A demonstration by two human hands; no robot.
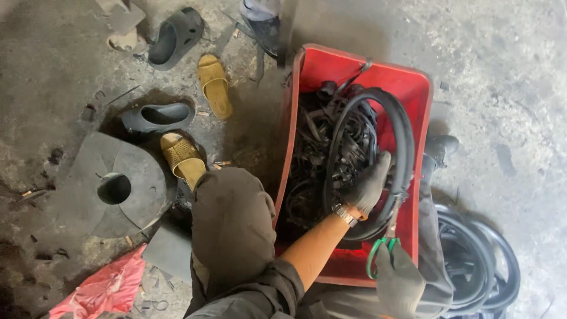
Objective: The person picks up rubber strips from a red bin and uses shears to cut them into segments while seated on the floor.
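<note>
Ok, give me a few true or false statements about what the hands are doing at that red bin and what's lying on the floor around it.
1. The left hand grips a black rubber tube inside the red bin. True.
2. The right hand holds a hammer. False: it holds green-handled scissors.
3. Both hands are bare. False: both wear dark gloves.
4. Two yellow sandals, one above the other, lie on the floor left of the bin. True.
5. The bin is empty. False: it holds a tangle of black rubber strips.
</note>
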